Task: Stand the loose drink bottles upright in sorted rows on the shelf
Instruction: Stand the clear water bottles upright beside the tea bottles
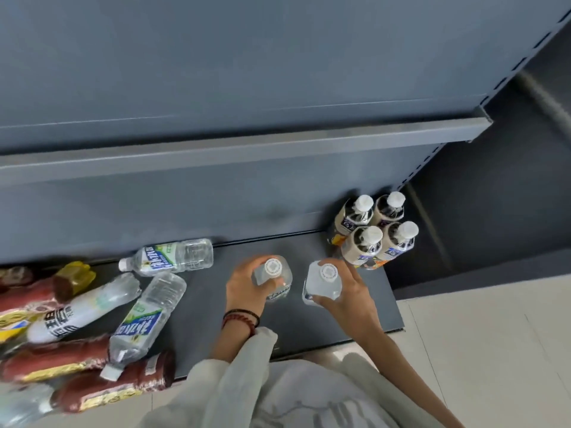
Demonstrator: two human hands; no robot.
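My left hand (244,288) grips an upright clear water bottle (278,278) with a white cap on the dark bottom shelf (355,322). Just to its right, my right hand (349,291) holds a second upright clear water bottle (321,284). Behind them at the shelf's right end stand several white-capped bottles with cream and purple labels (375,230) in a tight block. To the left, three clear water bottles with blue and green labels (170,257) (145,322) and one white-labelled bottle (83,307) lie on their sides.
Brown and gold-labelled bottles (77,356) lie piled at the left end of the shelf. An upper shelf's front edge (247,149) overhangs the back. Pale tiled floor (479,350) runs to the right of the shelf's end.
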